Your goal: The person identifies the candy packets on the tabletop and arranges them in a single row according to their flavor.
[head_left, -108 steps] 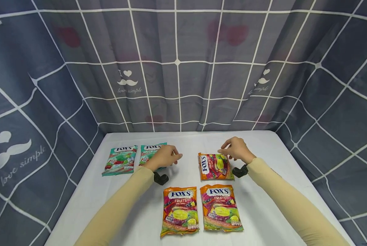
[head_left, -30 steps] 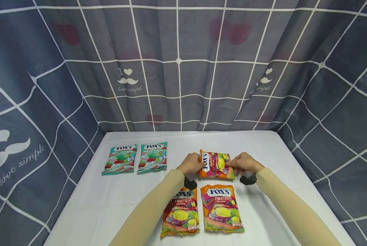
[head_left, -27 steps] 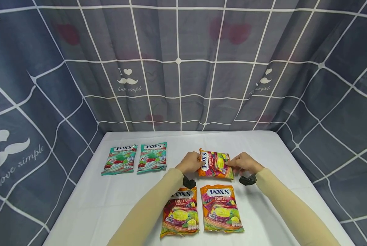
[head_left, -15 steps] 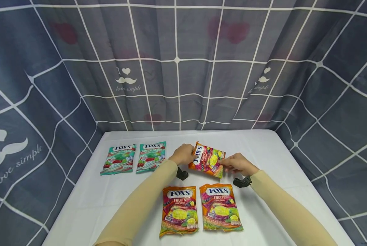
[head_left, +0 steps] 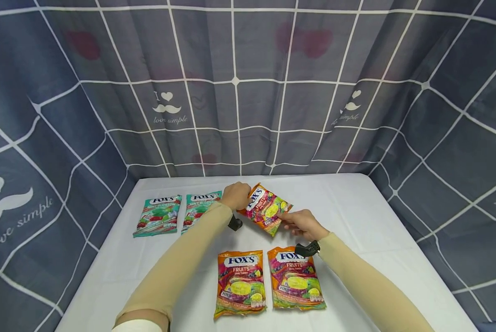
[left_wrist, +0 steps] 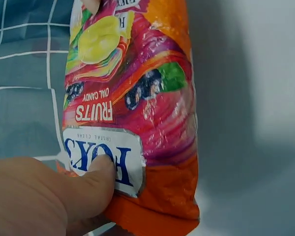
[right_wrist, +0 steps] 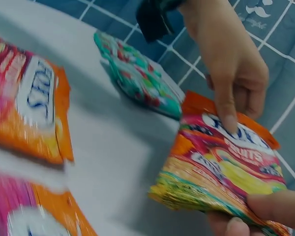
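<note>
Between both hands is an orange and magenta candy bag (head_left: 266, 210) marked FOX'S FRUITS, tilted above the white table. My left hand (head_left: 236, 196) pinches its top end, the thumb (left_wrist: 96, 184) lying across the logo in the left wrist view. At the bottom end, my right hand (head_left: 304, 224) pinches the lower edge; thumb and fingertips show in the right wrist view. Two more orange candy bags, a left one (head_left: 240, 283) and a right one (head_left: 296, 281), lie face up nearer to me. My right wrist's black band covers part of the right one's top.
Two green mint candy bags, one at far left (head_left: 158, 216) and one beside it (head_left: 195, 211), lie at the back left of the white table (head_left: 343, 203). My left forearm partly covers the nearer green one. A grey checked curtain (head_left: 256, 106) encloses the table's back and sides.
Both hands came to the third orange bag and gripped its ends. They then lifted it, moved it left and turned it from sideways toward upright.
</note>
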`<state>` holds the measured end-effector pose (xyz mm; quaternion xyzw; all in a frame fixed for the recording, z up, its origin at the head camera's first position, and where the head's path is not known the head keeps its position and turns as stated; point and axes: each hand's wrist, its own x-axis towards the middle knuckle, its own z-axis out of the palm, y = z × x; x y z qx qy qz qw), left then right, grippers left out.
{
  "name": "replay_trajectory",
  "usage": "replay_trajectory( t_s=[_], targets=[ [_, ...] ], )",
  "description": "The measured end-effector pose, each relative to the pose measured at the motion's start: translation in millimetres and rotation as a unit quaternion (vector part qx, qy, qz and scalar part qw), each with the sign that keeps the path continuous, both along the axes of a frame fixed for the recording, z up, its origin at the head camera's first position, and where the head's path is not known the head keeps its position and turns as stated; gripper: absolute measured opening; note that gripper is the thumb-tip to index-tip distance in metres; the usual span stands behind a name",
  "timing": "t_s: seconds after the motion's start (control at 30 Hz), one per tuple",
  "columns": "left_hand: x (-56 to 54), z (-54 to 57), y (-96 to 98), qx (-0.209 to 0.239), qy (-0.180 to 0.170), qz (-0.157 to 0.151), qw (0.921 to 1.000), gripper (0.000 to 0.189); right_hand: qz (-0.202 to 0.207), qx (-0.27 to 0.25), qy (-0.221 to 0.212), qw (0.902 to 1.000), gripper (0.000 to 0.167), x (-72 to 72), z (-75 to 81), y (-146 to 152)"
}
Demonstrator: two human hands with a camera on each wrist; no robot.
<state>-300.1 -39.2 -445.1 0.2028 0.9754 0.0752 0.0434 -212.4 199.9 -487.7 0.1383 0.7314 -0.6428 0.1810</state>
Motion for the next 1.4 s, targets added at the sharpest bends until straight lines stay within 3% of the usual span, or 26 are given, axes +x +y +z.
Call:
replay_trajectory(
  t_s=[0.2,0.33,0.5,0.83,1.13,1.4],
  targets=[
    [-12.3,5.9,-7.7,-0.036,0.020,-0.023,0.9989,0.022,-0.027,-0.029,-0.001,0.9992,0.030,2.9,-4.3,-24],
    [-23.2,8.5,-15.4,-0.066,0.021,-0.061,0.9958,0.021,-0.040,-0.052,-0.005,0.9979,0.029,4.3,-7.8,-38],
    [-35.2,10.5,-19.6,-0.090,0.050,-0.102,0.9894,0.019,-0.078,-0.109,-0.012,0.9909,0.027,4.1,-11.4,-56],
    [-46.0,2.7,-11.3,-0.114,0.071,-0.077,0.9880,0.015,-0.136,-0.203,-0.042,0.9689,0.027,9.0,-18.2,-95],
    [-50.9,-8.3,-10.7,-0.134,0.062,-0.046,0.9880,0.021,-0.153,-0.257,-0.068,0.9519,0.041,13.6,-20.1,-128],
    [-49.7,-22.8,-13.4,-0.145,0.061,-0.021,0.9872,0.018,-0.161,-0.263,-0.066,0.9491,0.033,15.7,-22.0,-141]
  ],
)
